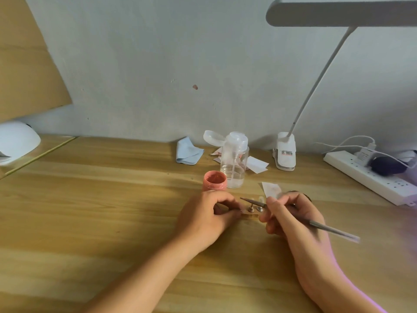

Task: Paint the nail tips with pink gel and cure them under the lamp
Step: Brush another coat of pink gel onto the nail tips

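A small wooden holder (pixel 249 214) with metal studs carrying clear nail tips (pixel 257 199) lies on the desk between my hands. My left hand (pixel 207 219) grips the holder's left end with curled fingers. My right hand (pixel 291 219) pinches a thin grey brush (pixel 331 229), whose tip points left over the studs. An open pot of pink gel (pixel 214 181) stands just behind my left hand. The white curing lamp (pixel 17 141) sits at the far left edge of the desk.
A clear pump bottle (pixel 233 162) stands beside the pink pot. Behind it lie a blue cloth (pixel 188 151) and paper slips (pixel 258 164). A clip desk lamp (pixel 285 152) and a white power strip (pixel 370 177) occupy the back right. A wooden board (pixel 27 57) leans at left.
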